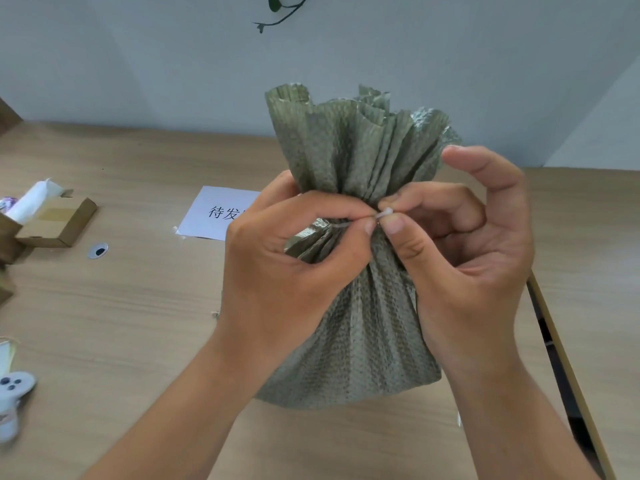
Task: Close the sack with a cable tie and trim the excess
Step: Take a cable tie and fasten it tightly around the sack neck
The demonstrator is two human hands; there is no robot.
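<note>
A green woven sack stands upright on the wooden table, its neck bunched into pleats with the mouth fanned out above. A thin white cable tie circles the neck. My left hand wraps the neck from the left, thumb and forefinger pinching the tie's strap. My right hand pinches the tie's head from the right with thumb and forefinger, other fingers spread. Any loose tail of the tie is hidden by my fingers.
A white paper label with printed characters lies behind my left hand. An open cardboard box with white material sits at far left. A small white object lies at the lower left edge. The table's right edge runs close to the sack.
</note>
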